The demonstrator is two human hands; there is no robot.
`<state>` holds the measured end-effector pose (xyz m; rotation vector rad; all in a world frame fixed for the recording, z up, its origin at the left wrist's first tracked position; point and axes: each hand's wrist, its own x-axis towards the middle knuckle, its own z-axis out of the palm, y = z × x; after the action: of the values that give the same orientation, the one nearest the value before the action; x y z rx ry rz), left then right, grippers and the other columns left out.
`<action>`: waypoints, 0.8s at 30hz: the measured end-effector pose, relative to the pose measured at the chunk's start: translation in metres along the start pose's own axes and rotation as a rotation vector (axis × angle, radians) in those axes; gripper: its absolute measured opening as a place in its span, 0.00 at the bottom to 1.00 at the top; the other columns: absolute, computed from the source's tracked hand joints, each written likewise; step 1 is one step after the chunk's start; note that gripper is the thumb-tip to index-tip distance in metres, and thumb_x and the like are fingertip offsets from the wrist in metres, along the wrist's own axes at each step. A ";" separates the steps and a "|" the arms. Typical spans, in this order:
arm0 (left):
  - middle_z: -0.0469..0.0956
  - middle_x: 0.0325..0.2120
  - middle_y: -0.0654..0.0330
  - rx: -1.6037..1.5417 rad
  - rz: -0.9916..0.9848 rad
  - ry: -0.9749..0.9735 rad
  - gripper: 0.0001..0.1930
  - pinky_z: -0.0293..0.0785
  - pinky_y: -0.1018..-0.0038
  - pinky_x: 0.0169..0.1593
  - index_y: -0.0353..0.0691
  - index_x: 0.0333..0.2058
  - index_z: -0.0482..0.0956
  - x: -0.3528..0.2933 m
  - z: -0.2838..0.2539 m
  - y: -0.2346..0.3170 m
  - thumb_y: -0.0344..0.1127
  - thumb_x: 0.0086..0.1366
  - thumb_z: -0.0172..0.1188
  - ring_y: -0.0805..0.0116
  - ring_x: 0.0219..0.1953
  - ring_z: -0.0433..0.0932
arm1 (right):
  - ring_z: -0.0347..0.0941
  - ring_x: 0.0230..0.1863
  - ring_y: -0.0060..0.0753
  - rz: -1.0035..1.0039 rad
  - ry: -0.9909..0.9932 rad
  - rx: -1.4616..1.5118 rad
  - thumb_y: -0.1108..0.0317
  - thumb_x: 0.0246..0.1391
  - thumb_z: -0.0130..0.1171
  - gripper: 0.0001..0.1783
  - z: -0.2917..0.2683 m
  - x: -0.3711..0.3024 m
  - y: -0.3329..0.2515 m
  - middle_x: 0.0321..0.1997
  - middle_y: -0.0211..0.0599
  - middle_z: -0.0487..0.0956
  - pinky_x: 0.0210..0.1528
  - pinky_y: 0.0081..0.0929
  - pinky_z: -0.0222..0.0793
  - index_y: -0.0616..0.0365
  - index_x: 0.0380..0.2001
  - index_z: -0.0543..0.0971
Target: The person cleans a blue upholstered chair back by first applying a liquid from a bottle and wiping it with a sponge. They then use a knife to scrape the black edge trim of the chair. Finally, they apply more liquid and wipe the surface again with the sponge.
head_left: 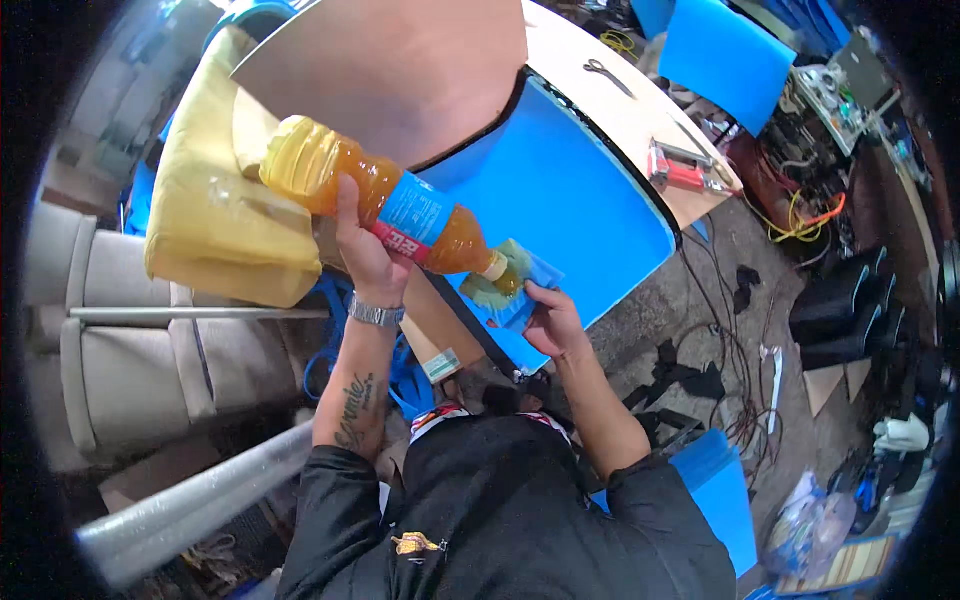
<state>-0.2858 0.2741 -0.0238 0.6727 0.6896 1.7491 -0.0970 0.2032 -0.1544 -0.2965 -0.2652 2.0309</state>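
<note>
1 bottle (345,185) of amber liquid is grasped around its middle by the left hand (370,245), tilted with its neck lowered rightward against a blue-green scrap (500,297) of unclear material. The scrap is pinched in the fingers of the right hand (556,322), above a blue panel (570,190). Scissors (596,66) and a red tool (683,176) are laid on the tabletop (565,45) beyond.

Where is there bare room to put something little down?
The blue panel is bare between the pale tabletop and the right hand. The tabletop is also free between the scissors and the red tool. It's crowded where the left hand holds the bottle over the blue-green pad, and among the floor cables.
</note>
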 end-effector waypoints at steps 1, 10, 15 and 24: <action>0.76 0.40 0.61 -0.004 0.017 0.062 0.21 0.75 0.68 0.44 0.41 0.47 0.70 -0.005 -0.010 -0.001 0.51 0.64 0.50 0.67 0.39 0.76 | 0.67 0.56 0.46 -0.011 0.032 -0.074 0.68 0.53 0.53 0.29 0.000 -0.004 0.000 0.58 0.43 0.67 0.53 0.54 0.66 0.58 0.59 0.60; 0.74 0.42 0.63 -0.121 0.156 0.564 0.23 0.69 0.67 0.50 0.44 0.49 0.67 -0.112 -0.081 -0.006 0.52 0.62 0.53 0.68 0.45 0.73 | 0.67 0.55 0.43 0.205 0.138 -0.395 0.75 0.48 0.53 0.29 0.026 -0.058 -0.019 0.56 0.42 0.69 0.57 0.44 0.63 0.61 0.56 0.64; 0.76 0.39 0.62 -0.348 -0.060 0.805 0.27 0.70 0.60 0.51 0.45 0.44 0.71 -0.154 -0.128 0.023 0.63 0.60 0.47 0.63 0.42 0.75 | 0.70 0.51 0.46 -0.079 0.225 -0.520 0.69 0.55 0.50 0.25 0.053 0.006 -0.045 0.54 0.45 0.70 0.49 0.46 0.70 0.60 0.56 0.63; 0.73 0.45 0.59 -0.527 0.004 1.052 0.32 0.62 0.50 0.56 0.49 0.49 0.68 -0.173 -0.240 0.030 0.67 0.56 0.45 0.56 0.49 0.71 | 0.68 0.51 0.53 -0.579 -0.420 -2.205 0.79 0.42 0.52 0.28 0.080 0.229 0.043 0.53 0.44 0.72 0.53 0.39 0.65 0.52 0.51 0.71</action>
<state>-0.4364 0.0712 -0.1810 -0.6753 0.8358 2.1148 -0.2614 0.3827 -0.1136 -0.8867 -2.4033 0.3904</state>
